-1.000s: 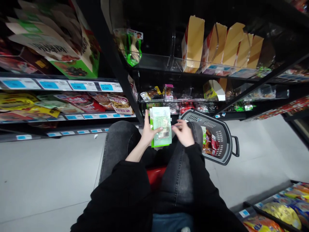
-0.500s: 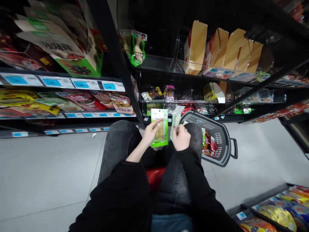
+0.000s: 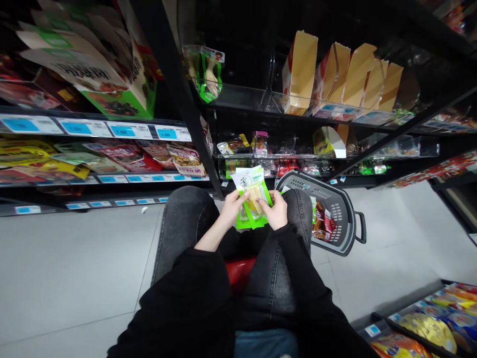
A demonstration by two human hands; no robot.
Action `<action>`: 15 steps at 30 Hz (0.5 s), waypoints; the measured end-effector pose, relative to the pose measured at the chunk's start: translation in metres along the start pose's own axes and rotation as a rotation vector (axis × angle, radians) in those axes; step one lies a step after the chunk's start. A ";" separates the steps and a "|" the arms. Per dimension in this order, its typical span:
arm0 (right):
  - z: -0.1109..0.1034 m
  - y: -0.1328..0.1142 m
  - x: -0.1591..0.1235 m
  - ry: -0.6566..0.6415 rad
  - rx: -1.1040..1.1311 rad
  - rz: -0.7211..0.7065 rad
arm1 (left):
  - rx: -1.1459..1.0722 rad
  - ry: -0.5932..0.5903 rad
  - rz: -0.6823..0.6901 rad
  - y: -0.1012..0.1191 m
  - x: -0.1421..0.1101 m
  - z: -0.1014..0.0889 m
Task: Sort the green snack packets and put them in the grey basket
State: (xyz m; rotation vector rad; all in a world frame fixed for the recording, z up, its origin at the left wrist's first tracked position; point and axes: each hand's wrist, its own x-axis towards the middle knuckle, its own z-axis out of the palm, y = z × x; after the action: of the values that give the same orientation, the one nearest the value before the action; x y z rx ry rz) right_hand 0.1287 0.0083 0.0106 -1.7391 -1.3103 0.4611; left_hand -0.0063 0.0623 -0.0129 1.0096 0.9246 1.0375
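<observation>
Between my knees, two green-and-white snack packets (image 3: 255, 193) overlap, the front one tilted and showing pale yellow pieces through its window. My left hand (image 3: 231, 210) grips them at the left side, thumb across the front. On the right side, my right hand (image 3: 276, 209) is closed on the front packet, its thumb near the window. Most of the rear packet is hidden behind the front one; its green lower left corner shows. Just beyond my right knee stands a grey shopping basket (image 3: 348, 219) with red and green packets inside.
Ahead are black shelves (image 3: 246, 97) with opened cardboard display boxes (image 3: 301, 74) and packaged snacks. To the left, a shelf holds a green-and-white carton (image 3: 112, 94) above flat snack bags (image 3: 122, 155). Behind me at lower right, bright bags (image 3: 428, 332) fill a low display. A red seat (image 3: 239, 274) is under me.
My right hand has brought its packet left and turned its front toward me, laying it over the packet in my left hand. The basket stays in place.
</observation>
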 end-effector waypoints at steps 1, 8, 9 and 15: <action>0.000 0.002 0.002 -0.060 0.082 0.043 | -0.004 -0.007 0.028 0.002 0.000 0.001; -0.024 0.016 0.015 0.461 0.131 0.211 | -0.258 0.128 -0.030 0.015 0.004 -0.008; -0.028 0.017 0.016 0.515 0.079 0.230 | -0.306 0.122 -0.122 0.017 0.004 -0.010; -0.009 0.016 0.010 0.151 0.159 0.156 | -0.531 0.052 -0.296 0.026 -0.002 -0.008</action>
State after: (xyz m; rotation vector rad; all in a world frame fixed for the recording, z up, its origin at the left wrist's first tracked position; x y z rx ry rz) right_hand 0.1485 0.0129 0.0050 -1.7141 -1.0095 0.4977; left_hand -0.0205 0.0672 0.0097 0.3925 0.7541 0.9858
